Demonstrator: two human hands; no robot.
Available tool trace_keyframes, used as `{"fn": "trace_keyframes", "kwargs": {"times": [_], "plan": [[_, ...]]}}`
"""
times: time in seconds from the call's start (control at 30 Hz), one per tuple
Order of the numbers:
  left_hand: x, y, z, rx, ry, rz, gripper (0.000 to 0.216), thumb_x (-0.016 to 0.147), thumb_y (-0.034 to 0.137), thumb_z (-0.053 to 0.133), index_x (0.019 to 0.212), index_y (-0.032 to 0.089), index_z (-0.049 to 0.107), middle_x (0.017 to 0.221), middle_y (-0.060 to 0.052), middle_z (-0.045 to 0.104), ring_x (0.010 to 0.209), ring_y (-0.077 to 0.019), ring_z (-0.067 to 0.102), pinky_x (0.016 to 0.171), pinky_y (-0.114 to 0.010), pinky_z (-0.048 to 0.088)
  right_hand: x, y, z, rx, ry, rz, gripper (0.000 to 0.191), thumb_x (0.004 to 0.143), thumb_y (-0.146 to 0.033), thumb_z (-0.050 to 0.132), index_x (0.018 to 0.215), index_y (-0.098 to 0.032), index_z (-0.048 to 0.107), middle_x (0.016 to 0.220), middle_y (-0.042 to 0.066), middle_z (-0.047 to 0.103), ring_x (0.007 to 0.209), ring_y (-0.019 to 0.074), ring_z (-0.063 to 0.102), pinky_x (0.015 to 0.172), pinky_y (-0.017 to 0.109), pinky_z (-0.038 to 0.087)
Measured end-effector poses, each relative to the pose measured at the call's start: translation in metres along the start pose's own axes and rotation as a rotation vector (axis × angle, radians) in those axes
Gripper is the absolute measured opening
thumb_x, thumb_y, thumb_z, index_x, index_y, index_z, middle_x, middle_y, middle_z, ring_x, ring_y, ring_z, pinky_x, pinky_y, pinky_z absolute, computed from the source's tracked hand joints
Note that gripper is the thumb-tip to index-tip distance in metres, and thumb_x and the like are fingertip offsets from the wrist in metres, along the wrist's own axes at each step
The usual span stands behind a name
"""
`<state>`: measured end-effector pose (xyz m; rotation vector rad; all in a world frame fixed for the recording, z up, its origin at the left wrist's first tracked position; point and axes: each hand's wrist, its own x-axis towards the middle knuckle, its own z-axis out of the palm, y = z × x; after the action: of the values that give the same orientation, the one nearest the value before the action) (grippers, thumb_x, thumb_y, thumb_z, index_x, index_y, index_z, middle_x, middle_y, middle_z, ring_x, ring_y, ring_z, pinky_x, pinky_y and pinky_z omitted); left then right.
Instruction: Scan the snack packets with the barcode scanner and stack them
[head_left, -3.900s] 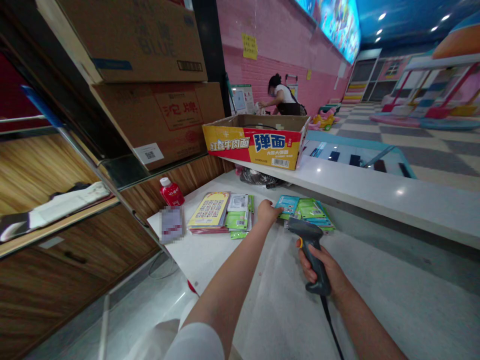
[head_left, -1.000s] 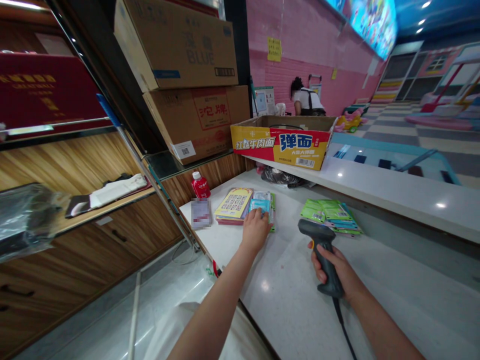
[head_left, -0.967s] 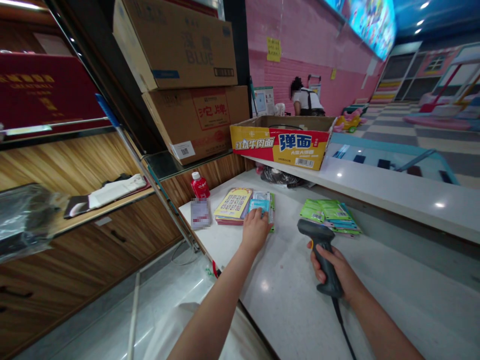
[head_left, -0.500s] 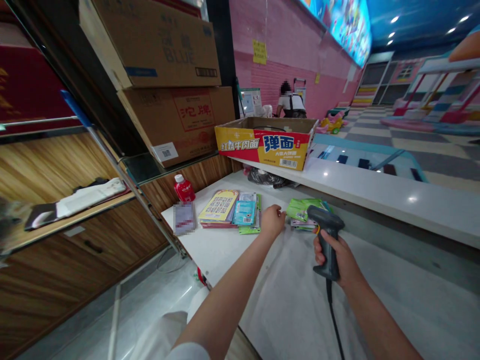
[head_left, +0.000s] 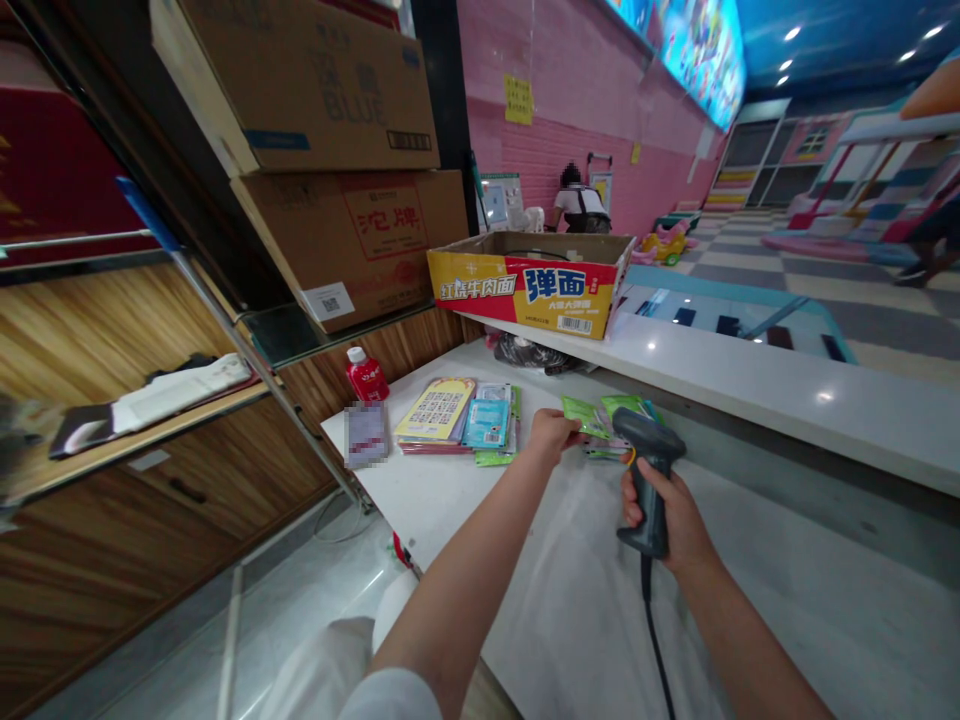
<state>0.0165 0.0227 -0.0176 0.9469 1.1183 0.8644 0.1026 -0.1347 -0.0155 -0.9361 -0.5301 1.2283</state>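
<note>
My scanner hides most of the green packet pile behind it. My right hand wraps the handle, fingers closed tight; my left hand, arm stretched forward, pinches a green packet at that pile's edge on the white counter. The noodle box shows only a cable inside.

Both forearms came into view bare, from wrist to past the elbow. The left hand showed no ring, no watch, no glove, and the right hand was just as plain, nothing worn at the wrist. On the left arm, a white short sleeve ended at the upper arm, soft and rounded at the hem. Below it, pale white cloth covered the person's lap or front, lightly creased, without print or markings.
</note>
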Motion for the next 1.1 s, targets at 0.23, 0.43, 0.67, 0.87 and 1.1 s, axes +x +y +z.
{"fn": "trace_keyframes", "kwargs": {"times": [0.23, 0.43, 0.67, 0.87, 1.1], "plan": [[-0.045, -0.011, -0.074, -0.145, -0.004, 0.202, 0.025, 0.060, 0.013, 0.074, 0.080, 0.013, 0.060, 0.078, -0.004, 0.067, 0.065, -0.0131, 0.064, 0.061, -0.026, 0.057, -0.003, 0.005, -0.001, -0.114, -0.071, 0.049, 0.034, 0.074, -0.043, 0.072, 0.093, -0.020, 0.055, 0.052, -0.007, 0.057, 0.033, 0.0066, 0.047, 0.033, 0.017, 0.039], [-0.070, -0.038, -0.145, -0.025, 0.190, 0.465, 0.027, 0.063, 0.030, 0.073, 0.081, 0.015, 0.060, 0.078, -0.002, 0.067, 0.067, -0.0150, 0.064, 0.058, -0.026, 0.054, -0.010, 0.017, 0.011, -0.326, -0.173, 0.161, 0.041, 0.074, -0.047, 0.071, 0.099, -0.020, 0.052, 0.051, -0.008, 0.057, 0.032, 0.0075, 0.047, 0.031, 0.017, 0.038], [-0.074, -0.051, -0.156, -0.049, 0.210, 0.515, 0.029, 0.069, 0.039, 0.069, 0.083, 0.016, 0.057, 0.083, -0.006, 0.067, 0.071, -0.0177, 0.065, 0.060, -0.029, 0.054, -0.022, 0.021, 0.026, -0.473, -0.305, 0.228, 0.045, 0.074, -0.049, 0.068, 0.102, -0.018, 0.052, 0.050, -0.008, 0.056, 0.030, 0.0073, 0.046, 0.030, 0.017, 0.037], [-0.073, -0.053, -0.156, -0.002, 0.233, 0.529, 0.022, 0.072, 0.032, 0.065, 0.084, 0.016, 0.056, 0.083, -0.005, 0.066, 0.071, -0.0165, 0.065, 0.062, -0.030, 0.055, -0.024, 0.015, 0.028, -0.451, -0.331, 0.256, 0.038, 0.076, -0.048, 0.067, 0.094, -0.018, 0.053, 0.050, -0.008, 0.057, 0.030, 0.0066, 0.047, 0.031, 0.016, 0.038], [-0.073, -0.053, -0.156, 0.022, 0.248, 0.533, 0.019, 0.072, 0.031, 0.063, 0.082, 0.017, 0.056, 0.080, -0.003, 0.065, 0.071, -0.0163, 0.064, 0.061, -0.028, 0.055, -0.021, 0.017, 0.024, -0.402, -0.333, 0.264, 0.036, 0.076, -0.047, 0.068, 0.092, -0.019, 0.053, 0.049, -0.008, 0.056, 0.029, 0.0062, 0.047, 0.029, 0.015, 0.036]]}}
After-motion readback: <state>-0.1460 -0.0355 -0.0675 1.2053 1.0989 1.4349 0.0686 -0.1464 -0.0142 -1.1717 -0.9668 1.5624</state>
